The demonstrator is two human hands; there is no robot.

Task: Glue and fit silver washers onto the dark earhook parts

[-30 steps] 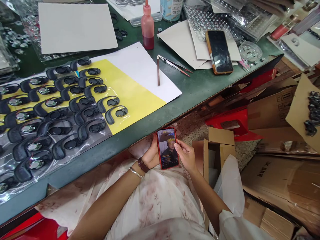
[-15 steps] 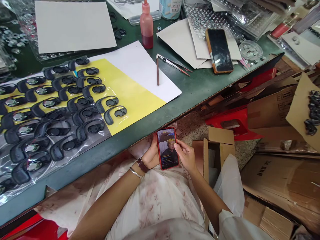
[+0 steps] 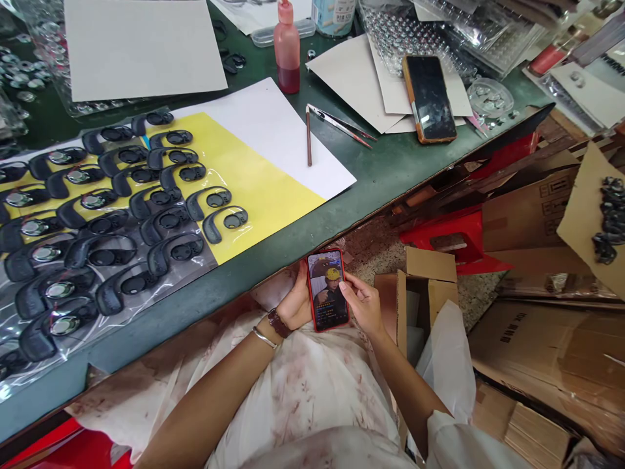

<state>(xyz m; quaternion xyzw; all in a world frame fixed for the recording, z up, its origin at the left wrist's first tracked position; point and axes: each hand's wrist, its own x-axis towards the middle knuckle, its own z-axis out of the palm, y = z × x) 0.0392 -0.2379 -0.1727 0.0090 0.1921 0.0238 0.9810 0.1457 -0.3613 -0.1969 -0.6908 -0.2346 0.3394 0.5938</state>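
Observation:
A smartphone in a red case is held over my lap, just below the table's edge, its screen lit with a video of a person in a yellow cap. My left hand wraps its left side, the fingers mostly hidden behind it. On the opposite edge, my right hand grips the phone with the thumb over the screen's border. Black ear-hook earphone shells lie in rows on the table to the left, several with round silver parts in them.
On the green table are tweezers, a thin brown stick, a red liquid bottle and a second phone. Grey cards and clear trays stand behind. Cardboard boxes and a red stool are at the right.
The video on the phone's screen has changed, with the yellow cap now lower in the picture. Both hands keep their hold and place. The view has shifted very slightly.

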